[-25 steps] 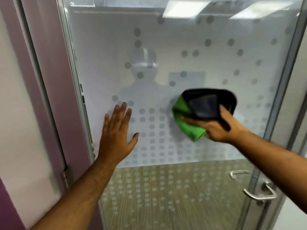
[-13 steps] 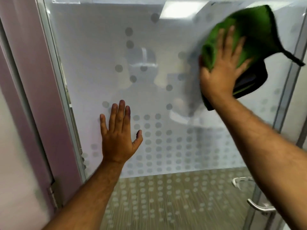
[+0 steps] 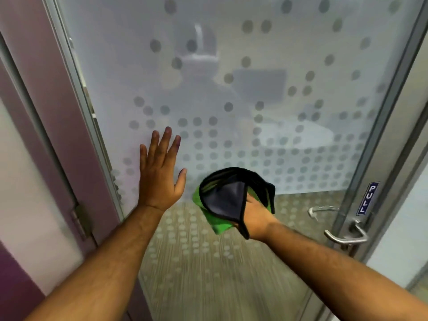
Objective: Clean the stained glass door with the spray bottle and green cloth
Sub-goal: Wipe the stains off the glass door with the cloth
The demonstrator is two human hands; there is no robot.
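The glass door (image 3: 231,66) fills the view, frosted above with a dotted pattern and clear lower down. My left hand (image 3: 159,174) lies flat on the glass at the left, fingers spread, holding nothing. My right hand (image 3: 256,216) presses the green cloth (image 3: 222,205) against the door just right of it, where the frosted band ends. The cloth is green with a dark side and black edging, and it is folded over my fingers. No spray bottle is in view.
A metal lever handle (image 3: 345,237) and a blue PULL label (image 3: 367,198) sit on the door's right stile. A purple door frame (image 3: 58,112) with a hinge (image 3: 80,218) runs down the left. Patterned floor shows through the clear lower glass.
My right hand has swept the cloth from the upper right of the door down to the lower middle. My left hand has stayed flat on the glass.
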